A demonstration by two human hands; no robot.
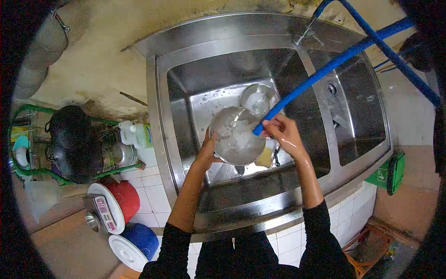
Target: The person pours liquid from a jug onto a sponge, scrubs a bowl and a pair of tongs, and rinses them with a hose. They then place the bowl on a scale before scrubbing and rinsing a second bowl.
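My left hand [207, 151] is closed on the left rim of a round metal bowl [232, 142], tilted toward me over the sink basin [200, 104]. Some cloudy water lies inside it. In my right hand [285, 136] is a blue hose [316, 80], pinched close to its end, and that end points into the bowl. Behind the held bowl, a second metal bowl [254, 96] with whitish liquid rests on the basin floor. A yellowish item [265, 157] shows beneath my right hand, partly hidden by the bowl.
To the right is a second basin [355, 135] with a drain, and the hose crosses the divider. A metal tap [302, 36] stands at the back. At left are a green-edged rack [35, 173] with a black pan [76, 144], a red bucket [124, 200] and a blue bucket [146, 239].
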